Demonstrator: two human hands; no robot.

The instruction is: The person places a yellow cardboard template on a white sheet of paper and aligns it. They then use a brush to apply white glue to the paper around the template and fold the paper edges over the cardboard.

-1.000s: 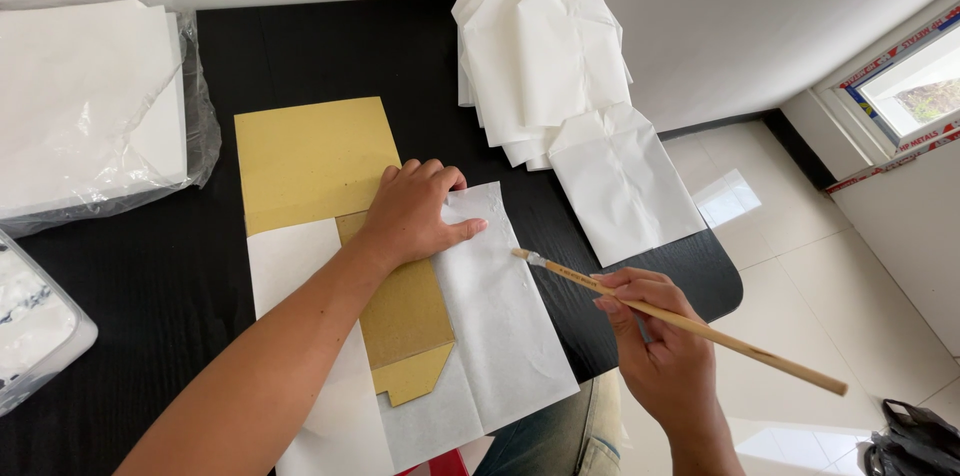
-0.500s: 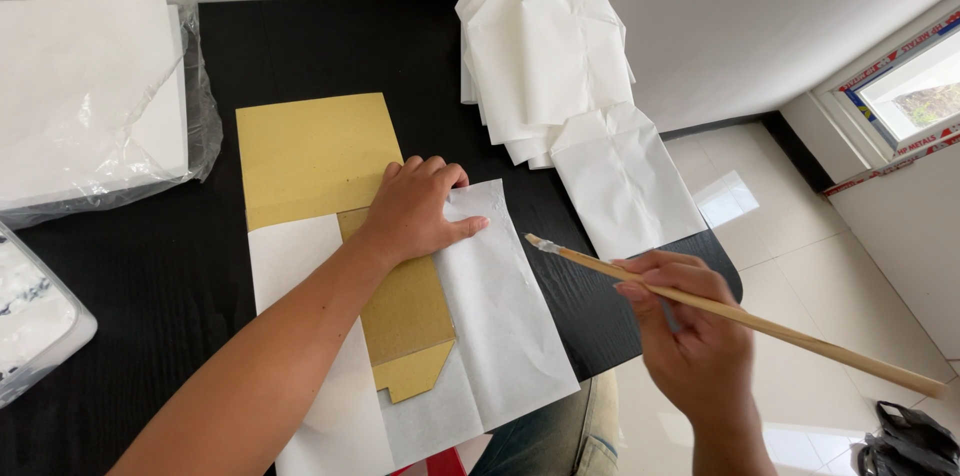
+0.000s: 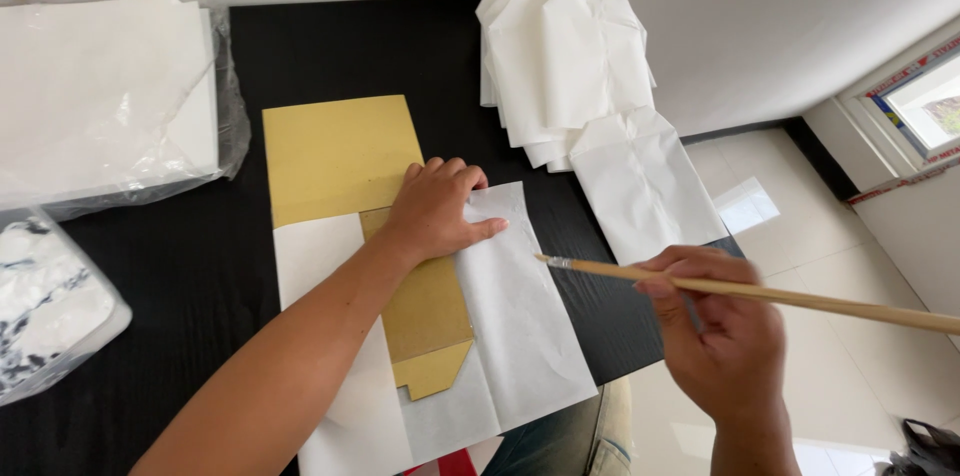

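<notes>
At frame centre the left hand [image 3: 437,211] stays flat, fingers released, on the thin white paper sheet [image 3: 520,316]; the right hand [image 3: 722,336], grasping the long wooden brush [image 3: 760,292], has swung its tip nearer the sheet's edge.

I count two hands: my left hand [image 3: 437,211] and right hand [image 3: 722,336]. One thin wooden brush [image 3: 760,293]. Two tan card templates [image 3: 340,156]. One heap of folded white paper bags [image 3: 565,46] at the desk's far edge.

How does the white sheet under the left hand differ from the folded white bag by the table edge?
The sheet is larger, partly unfolded, wrapped over a tan template and pinned by the left hand. The bag is smaller, fully folded, untouched. Both are thin white paper.
</notes>
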